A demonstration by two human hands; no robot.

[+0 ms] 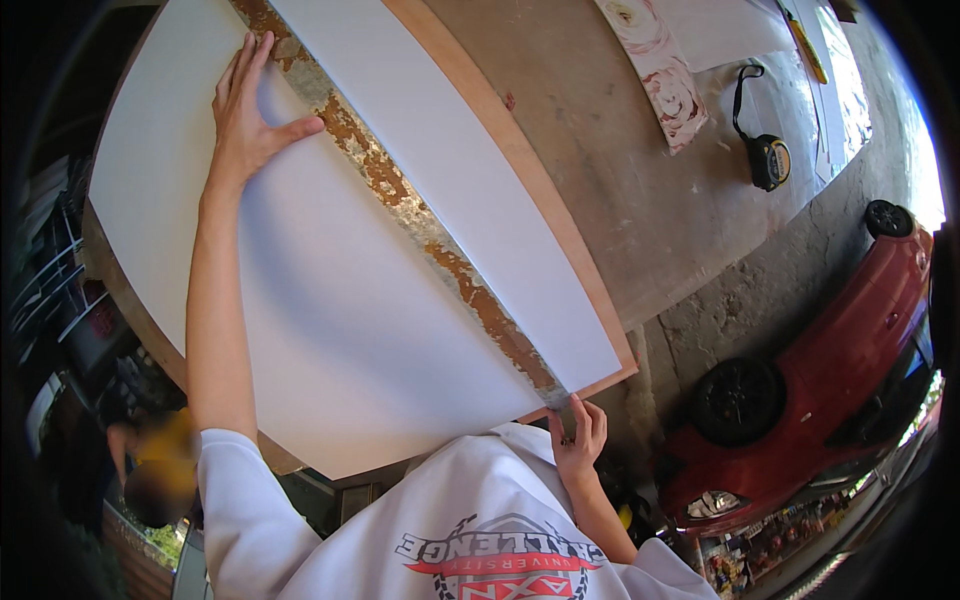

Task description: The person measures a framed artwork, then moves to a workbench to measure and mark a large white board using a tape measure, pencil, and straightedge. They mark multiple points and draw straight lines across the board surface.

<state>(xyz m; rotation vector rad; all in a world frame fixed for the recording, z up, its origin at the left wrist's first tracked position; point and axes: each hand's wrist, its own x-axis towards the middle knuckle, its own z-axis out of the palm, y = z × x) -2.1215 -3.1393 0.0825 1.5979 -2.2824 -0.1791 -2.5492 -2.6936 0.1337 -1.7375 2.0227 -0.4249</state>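
A large white sheet (350, 330) lies on a brown board (540, 190). Across it runs a long, worn metal strip (410, 210), its paint flaked brown and grey, slanting from the far left to the near edge. My left hand (243, 120) is laid on the sheet at the far left, fingers and thumb spread, with its fingertips and thumb tip against the strip's left edge. At the near end of the strip is my right hand (580, 440), thumb and index finger pinched at its tip, the other fingers curled.
On the table (620, 230) to the right are a black tape measure (768, 162) with a wrist strap, a rose-patterned strip (655, 75) and a yellow cutter knife (806, 48). A red car (820, 370) stands beyond the table's right side. A blurred person in yellow (165, 460) is at lower left.
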